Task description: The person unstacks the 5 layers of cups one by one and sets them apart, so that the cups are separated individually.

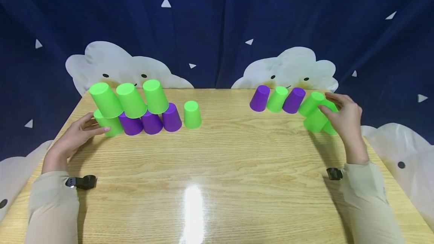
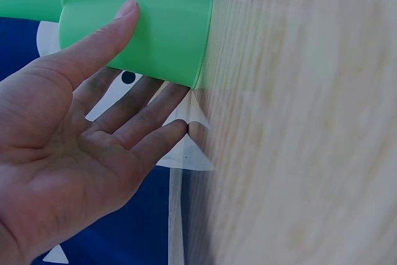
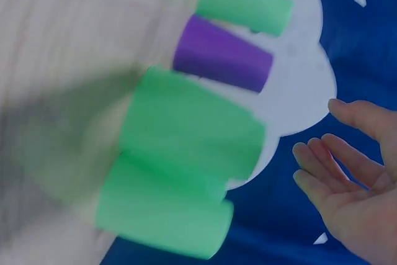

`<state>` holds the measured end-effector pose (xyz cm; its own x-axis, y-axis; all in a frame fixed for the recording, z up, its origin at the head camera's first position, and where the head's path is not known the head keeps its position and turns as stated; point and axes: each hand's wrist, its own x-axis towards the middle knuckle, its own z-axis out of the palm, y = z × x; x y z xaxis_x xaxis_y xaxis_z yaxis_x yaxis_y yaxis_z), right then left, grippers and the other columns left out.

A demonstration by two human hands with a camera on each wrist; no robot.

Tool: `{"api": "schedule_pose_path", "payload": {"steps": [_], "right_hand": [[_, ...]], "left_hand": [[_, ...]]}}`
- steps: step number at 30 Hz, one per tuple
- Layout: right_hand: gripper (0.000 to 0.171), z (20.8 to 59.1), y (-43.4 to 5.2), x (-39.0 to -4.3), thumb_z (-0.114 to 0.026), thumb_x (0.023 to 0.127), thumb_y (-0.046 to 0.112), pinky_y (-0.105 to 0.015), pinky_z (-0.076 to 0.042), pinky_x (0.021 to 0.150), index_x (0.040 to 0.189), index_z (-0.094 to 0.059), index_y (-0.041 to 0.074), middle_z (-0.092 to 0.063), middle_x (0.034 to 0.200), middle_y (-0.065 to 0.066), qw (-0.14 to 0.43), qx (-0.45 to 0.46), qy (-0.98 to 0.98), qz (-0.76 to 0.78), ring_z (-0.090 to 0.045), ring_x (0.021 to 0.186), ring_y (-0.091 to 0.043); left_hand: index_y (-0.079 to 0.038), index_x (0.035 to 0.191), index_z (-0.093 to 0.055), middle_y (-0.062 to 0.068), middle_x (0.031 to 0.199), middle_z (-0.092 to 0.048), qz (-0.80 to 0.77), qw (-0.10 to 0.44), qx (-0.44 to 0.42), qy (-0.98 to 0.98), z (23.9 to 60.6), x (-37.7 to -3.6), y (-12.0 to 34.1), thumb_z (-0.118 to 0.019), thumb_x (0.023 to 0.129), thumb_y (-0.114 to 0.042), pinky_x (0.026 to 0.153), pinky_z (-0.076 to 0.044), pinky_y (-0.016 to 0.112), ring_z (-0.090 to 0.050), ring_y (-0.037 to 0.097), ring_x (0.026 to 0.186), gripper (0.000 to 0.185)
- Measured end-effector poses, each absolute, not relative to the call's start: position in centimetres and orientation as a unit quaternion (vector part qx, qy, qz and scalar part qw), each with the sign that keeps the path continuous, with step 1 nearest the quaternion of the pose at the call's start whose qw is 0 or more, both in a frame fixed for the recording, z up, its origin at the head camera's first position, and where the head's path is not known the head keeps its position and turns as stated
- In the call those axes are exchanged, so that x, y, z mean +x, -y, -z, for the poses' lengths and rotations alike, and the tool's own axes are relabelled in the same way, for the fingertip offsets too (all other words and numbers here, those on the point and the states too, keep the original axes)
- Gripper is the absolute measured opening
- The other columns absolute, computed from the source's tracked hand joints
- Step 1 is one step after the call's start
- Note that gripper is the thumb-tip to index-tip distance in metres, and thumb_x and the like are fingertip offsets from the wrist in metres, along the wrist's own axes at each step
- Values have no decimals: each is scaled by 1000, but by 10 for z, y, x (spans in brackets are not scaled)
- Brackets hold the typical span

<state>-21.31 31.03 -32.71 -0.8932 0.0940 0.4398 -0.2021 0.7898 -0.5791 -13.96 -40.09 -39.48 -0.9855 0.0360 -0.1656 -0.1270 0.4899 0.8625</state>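
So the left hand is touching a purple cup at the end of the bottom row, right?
Not quite: the cup is green, not purple. In the left wrist view the left hand lies open, thumb against the green cup on the table. The purple cups sit further along that row.

I see both forearms, in pale beige sleeves with a small black strap at each wrist, reaching forward and spread wide apart. My left hand point(image 1: 72, 136) lies low, palm turned inward, its fingers straight and loosely spread and the thumb stretched forward. My right hand point(image 1: 344, 118) is raised at the far right, wrist bent; in the head view its fingers look somewhat curled, though the blurred right wrist view shows the palm open with relaxed, slightly bent fingers point(image 3: 322, 166), so I cannot say they grip anything.
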Motion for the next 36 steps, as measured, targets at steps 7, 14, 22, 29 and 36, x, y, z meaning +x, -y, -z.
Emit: {"api": "schedule_pose_path", "payload": {"steps": [7,14,22,29,36], "right_hand": [[40,324,-264,-222,-73,86,-1,-27,-45,102,124,-62,-8,-59,120,-25,221,105,900,-360,-59,114,-35],[39,329,-206,-238,-76,83,-4,-45,-46,100,119,-65,-8,-63,117,-23,195,168,884,-390,-61,112,-39],[38,316,-129,-247,-76,83,-1,-37,-46,102,120,-66,-5,-64,117,-19,163,231,855,-434,-61,114,-31],[36,301,-59,-252,-76,83,-1,-22,-44,100,118,-67,-5,-65,115,-17,144,297,822,-463,-63,112,-25],[38,286,8,-249,-77,85,5,-16,-42,98,120,-66,-3,-65,118,-13,105,342,826,-436,-62,113,-21]], "left_hand": [[-5,157,-7,37,150,-24,-502,82,-29,-861,396,-140,401,-61,99,-28,108,-20,67,-24,56,135,83],[-4,157,-6,37,150,-23,-503,85,-28,-860,396,-140,401,-61,99,-27,108,-20,68,-24,56,135,83],[-6,157,-8,36,151,-23,-506,82,-27,-858,394,-139,400,-62,98,-30,108,-20,67,-24,55,134,84],[-7,158,-7,36,151,-22,-507,83,-28,-858,395,-139,402,-62,98,-30,108,-20,67,-23,55,135,84],[-10,158,-7,35,152,-22,-510,83,-25,-856,396,-140,402,-62,99,-29,109,-19,67,-22,55,136,83]]}}
